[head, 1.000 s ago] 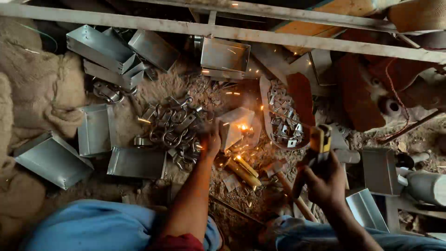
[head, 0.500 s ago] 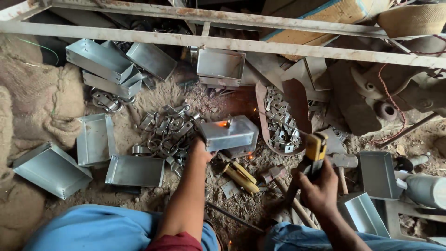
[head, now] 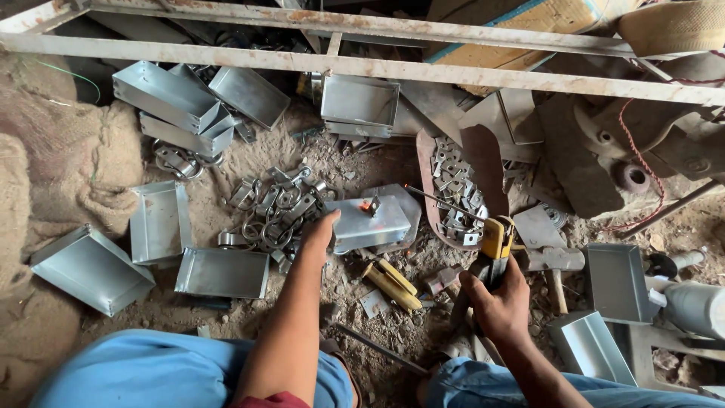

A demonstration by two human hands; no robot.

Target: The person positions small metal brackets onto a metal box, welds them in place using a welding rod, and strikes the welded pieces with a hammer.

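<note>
The right hand (head: 498,302) has a closed grip around the dark handle of a yellow-headed electrode holder (head: 495,245), from which a thin welding rod (head: 442,202) slants up and left, its tip hanging just off the right edge of the small galvanised box (head: 370,221). The left hand (head: 321,230) lies with fingers extended, open, its tips pressing the box's near left edge to steady it; it encloses nothing.

The box sits on the sandy floor, about midway between the rusty angle-iron frame (head: 377,68) at the far side and the person's blue-clad knees. A second ago bright sparks flew where rod met metal; half a second ago only an orange glow was left; now just a small red-hot spot (head: 368,204) shows on the box's top face and the rod has drawn clear. That reads as one tack weld freshly laid and cooling.

Left of the box lies a heap of metal clamps (head: 272,211), with open sheet-metal trays (head: 223,272) beyond them. A yellow-handled tool (head: 393,285) rests just in front, and a curved rusty tray of small brackets (head: 453,189) stands to the right.
</note>
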